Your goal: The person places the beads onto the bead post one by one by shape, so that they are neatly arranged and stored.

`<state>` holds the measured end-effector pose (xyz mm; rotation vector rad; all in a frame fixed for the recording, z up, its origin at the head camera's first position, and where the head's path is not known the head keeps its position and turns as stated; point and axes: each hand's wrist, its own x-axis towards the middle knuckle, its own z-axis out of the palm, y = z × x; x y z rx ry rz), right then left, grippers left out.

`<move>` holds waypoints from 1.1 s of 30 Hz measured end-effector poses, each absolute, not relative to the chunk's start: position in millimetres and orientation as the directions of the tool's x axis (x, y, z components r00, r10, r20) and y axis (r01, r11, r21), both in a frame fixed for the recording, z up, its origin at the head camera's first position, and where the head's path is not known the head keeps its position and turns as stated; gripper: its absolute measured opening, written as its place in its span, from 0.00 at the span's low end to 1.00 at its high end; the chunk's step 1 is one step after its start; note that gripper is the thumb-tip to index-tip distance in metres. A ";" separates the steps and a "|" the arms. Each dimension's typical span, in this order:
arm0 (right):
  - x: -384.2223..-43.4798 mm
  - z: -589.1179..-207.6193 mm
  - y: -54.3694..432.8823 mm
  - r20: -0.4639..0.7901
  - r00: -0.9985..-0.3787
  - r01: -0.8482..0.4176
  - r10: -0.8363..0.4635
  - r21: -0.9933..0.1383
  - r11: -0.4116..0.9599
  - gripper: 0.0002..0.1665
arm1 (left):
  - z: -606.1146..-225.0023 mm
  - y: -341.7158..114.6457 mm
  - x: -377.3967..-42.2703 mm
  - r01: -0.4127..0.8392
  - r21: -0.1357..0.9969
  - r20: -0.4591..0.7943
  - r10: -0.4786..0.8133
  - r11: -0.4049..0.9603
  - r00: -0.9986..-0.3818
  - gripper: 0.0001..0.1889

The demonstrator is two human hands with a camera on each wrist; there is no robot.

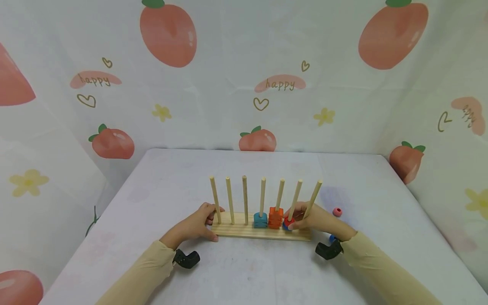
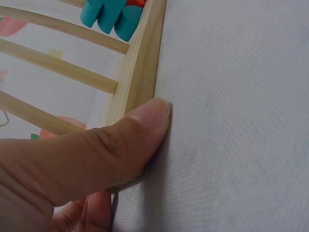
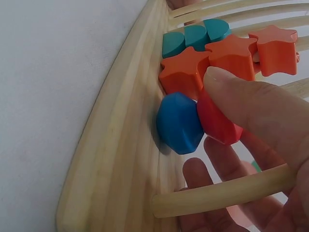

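Note:
A wooden peg board (image 1: 244, 231) with several upright pegs stands on the table. My left hand (image 1: 198, 222) grips its left end, the thumb (image 2: 149, 116) along the front edge and the fingers behind. Toward the other end, my right hand (image 1: 318, 220) pinches a red faceted bead (image 3: 219, 121). That bead is on a peg, against a blue faceted bead (image 3: 178, 123) lying at the base. On the neighbouring peg are orange star beads (image 3: 186, 70), stacked. Teal half-round beads (image 3: 195, 37) sit on the peg beyond. The last peg on the right passes between my right hand's thumb and fingers.
A pink bead (image 1: 337, 212) lies on the table (image 1: 248, 271) to the right of the board. Close to my right wrist is another blue bead (image 1: 332, 238), partly hidden. A printed cloth (image 1: 213, 84) hangs behind the table.

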<state>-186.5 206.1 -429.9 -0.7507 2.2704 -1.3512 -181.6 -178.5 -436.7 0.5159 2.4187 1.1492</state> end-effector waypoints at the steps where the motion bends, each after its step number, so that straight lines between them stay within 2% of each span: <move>1: -186.5 -429.8 206.0 -0.059 -0.779 -0.248 -0.624 -0.885 0.393 0.14 | -436.7 -178.6 -181.4 0.153 0.793 -0.203 0.493 0.590 -0.846 0.41; 25: -179.9 -428.8 208.9 -0.021 -0.805 -0.294 -0.593 -0.854 0.430 0.13 | -435.9 -178.8 -181.0 0.128 0.808 -0.210 0.485 0.575 -0.849 0.43; 33: -167.9 -418.2 230.1 0.031 -0.861 -0.309 -0.508 -0.825 0.474 0.25 | -434.7 -179.6 -179.7 0.160 0.809 -0.190 0.510 0.565 -0.839 0.43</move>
